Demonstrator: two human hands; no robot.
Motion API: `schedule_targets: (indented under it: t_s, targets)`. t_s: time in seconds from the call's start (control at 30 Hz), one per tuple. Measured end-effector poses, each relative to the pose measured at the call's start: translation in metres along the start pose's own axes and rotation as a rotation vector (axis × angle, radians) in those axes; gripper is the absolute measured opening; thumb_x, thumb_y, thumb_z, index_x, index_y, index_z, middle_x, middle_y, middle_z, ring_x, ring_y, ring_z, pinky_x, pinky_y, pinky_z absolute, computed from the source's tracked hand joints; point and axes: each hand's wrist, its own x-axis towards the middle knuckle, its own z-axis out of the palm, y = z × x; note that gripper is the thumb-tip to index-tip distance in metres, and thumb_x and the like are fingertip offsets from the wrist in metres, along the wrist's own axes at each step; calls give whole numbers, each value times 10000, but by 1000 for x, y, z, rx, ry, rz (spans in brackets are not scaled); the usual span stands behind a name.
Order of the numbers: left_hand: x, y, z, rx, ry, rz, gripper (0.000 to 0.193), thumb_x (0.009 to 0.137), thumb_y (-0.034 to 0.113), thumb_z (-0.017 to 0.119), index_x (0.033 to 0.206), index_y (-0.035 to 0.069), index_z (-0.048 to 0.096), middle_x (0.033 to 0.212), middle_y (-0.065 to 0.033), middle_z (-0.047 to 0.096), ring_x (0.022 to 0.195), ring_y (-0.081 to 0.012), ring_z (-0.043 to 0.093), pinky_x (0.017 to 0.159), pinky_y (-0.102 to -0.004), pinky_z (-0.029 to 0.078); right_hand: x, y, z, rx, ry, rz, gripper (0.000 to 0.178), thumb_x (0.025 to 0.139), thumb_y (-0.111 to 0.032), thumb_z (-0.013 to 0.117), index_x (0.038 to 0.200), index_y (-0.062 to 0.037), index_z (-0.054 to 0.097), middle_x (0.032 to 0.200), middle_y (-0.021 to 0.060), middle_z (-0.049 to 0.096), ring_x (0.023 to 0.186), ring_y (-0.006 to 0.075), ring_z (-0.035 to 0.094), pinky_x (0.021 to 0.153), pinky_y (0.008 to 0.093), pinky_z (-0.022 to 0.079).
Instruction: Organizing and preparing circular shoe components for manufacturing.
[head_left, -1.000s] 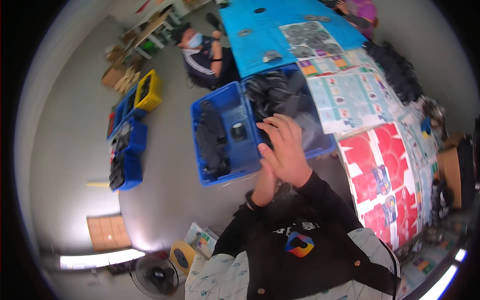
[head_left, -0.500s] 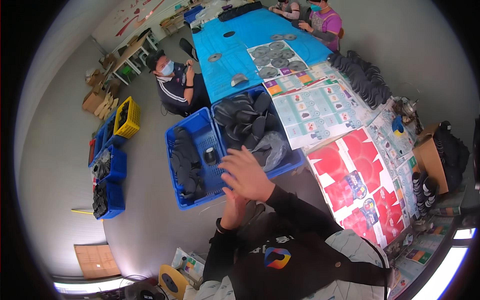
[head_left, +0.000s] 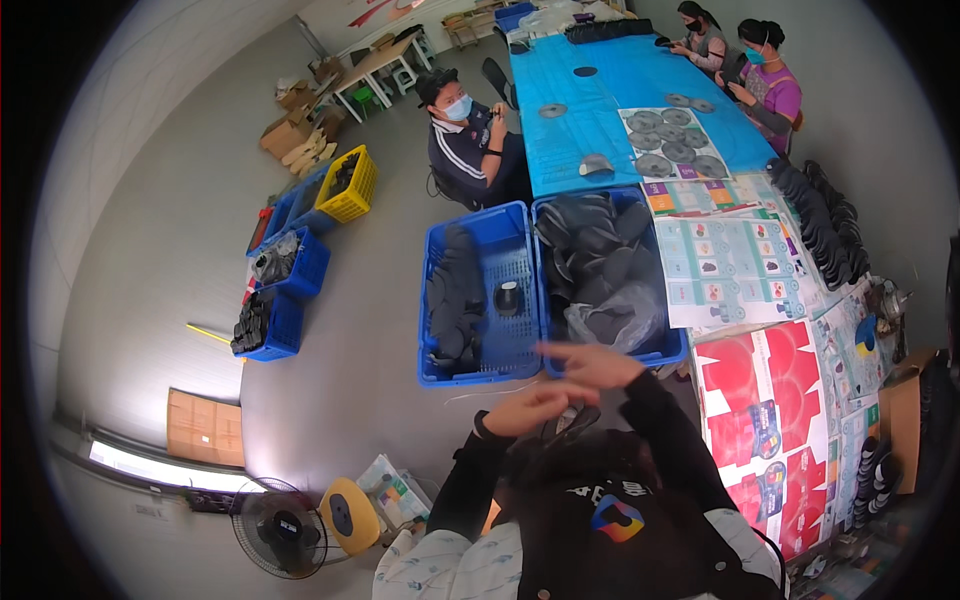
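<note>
My left hand [head_left: 537, 408] is in front of the near edges of two blue crates, fingers stretched toward the right, nothing visible in it. Just beyond it my right hand [head_left: 600, 367] points left, its index finger extended and slightly blurred; it looks empty too. The hands overlap closely; whether they touch I cannot tell. Dark curved pieces [head_left: 455, 300] line the left side of the left crate [head_left: 430, 368], and a small black round object [head_left: 508, 298] sits near its middle. In the right crate [head_left: 672, 352] is a heap of black curved pieces [head_left: 590, 240] with a clear plastic bag [head_left: 620, 315].
A blue-covered table [head_left: 560, 75] extends beyond the crates, with a seated person [head_left: 475, 150] at its left and two people at far right. Printed sheets [head_left: 735, 260] and red cut-out sheets [head_left: 745, 370] cover the right surface. A fan [head_left: 280, 527] stands at lower left.
The view has swung, so crates and table sit farther right. My hands have come down from over the crates to their near edges; the upright, spread fingers now point sideways.
</note>
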Motion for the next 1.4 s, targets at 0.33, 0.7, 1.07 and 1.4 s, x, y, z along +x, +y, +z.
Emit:
schedule_targets:
  t_s: [0.33,0.7,1.07,1.4]
  targets:
    - [-33,3,-6,16,-238,-12,529,1044,328,518,1467,15,462,1435,-140,543,1354,-234,492,1150,-378,343,4,58,-15,-556,438,746,483,849,-165,578,1312,-30,559,1121,226,702,1056,379,680,881,515,536]
    - [-14,0,-6,179,-322,-47,427,1066,266,481,1411,18,528,1356,-116,606,1292,-209,533,1100,-349,397,30,-28,31,-262,-124,-128,618,900,-122,549,1477,-334,483,913,220,691,785,341,670,781,389,529]
    - [-5,-59,-19,311,116,-211,433,944,36,569,1375,0,541,1335,-103,605,1237,-197,553,1067,-325,419,22,-48,63,-341,723,-403,265,933,-236,614,1086,-28,676,1042,133,668,1000,328,596,891,417,476]
    - [-26,-52,-20,-349,206,-46,543,951,35,573,1478,17,442,1498,-121,483,1381,-243,461,1142,-415,375,11,21,51,-424,647,-248,277,946,-245,591,1112,-29,642,1030,168,686,1007,351,626,882,441,488]
